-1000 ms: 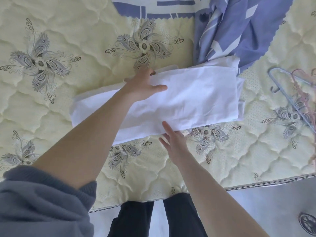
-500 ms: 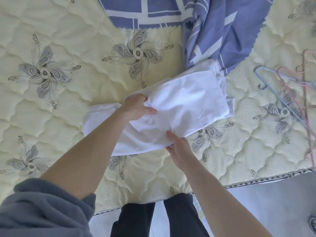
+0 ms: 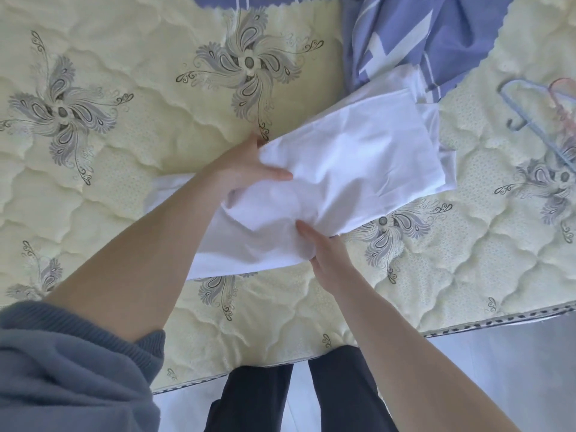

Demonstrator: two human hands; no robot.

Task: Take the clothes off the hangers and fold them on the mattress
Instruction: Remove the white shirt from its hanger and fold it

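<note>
A white garment (image 3: pixel 352 169) lies partly folded across the middle of the cream quilted mattress (image 3: pixel 156 151). My left hand (image 3: pixel 246 169) grips its far edge near the middle, thumb on top of the cloth. At the near edge my right hand (image 3: pixel 324 254) pinches the bunched fabric. The left part of the garment is lifted and doubled over toward the right part, which still lies flat.
A blue and white patterned cloth (image 3: pixel 420 42) lies at the top right, touching the garment. A light blue hanger (image 3: pixel 530 120) and a pink one (image 3: pixel 561 98) lie at the right edge. The mattress front edge (image 3: pixel 467 327) runs near my dark-trousered legs (image 3: pixel 299 397); grey floor lies beyond.
Both hands went from lying flat on the spread garment to gripping it, and its left part has been lifted and carried rightward over the rest.
</note>
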